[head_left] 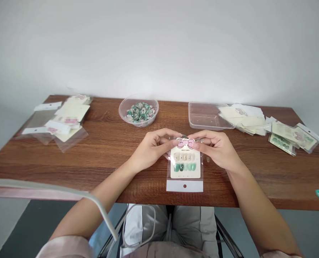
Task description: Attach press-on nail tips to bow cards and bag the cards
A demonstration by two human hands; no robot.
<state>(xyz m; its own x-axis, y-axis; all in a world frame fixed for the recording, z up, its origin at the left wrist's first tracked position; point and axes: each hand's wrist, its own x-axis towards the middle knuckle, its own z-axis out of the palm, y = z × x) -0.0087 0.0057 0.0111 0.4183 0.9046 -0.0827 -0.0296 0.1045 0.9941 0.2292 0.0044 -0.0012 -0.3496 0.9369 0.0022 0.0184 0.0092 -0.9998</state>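
Note:
Both my hands pinch the far edge of a clear plastic bag [185, 184] near the table's front. Inside it lies a cream card [186, 173] with a pink bow print and two rows of press-on nails [185, 167], pale ones above and green ones below. My left hand [155, 148] closes on the bag's far left corner, thumb on the bow. On the far right corner my right hand [214, 147] is closed the same way. The bag's white header strip with its hole points toward me. Fingers hide part of the far edge.
A clear round bowl [122, 109] holds many loose nails. Beside it stands a clear rectangular tray [202, 126]. Cards and bags [68, 114] are piled at the left; blank cards [245, 120] and filled packs [294, 138] lie at the right. A white cable [65, 191] crosses my left forearm.

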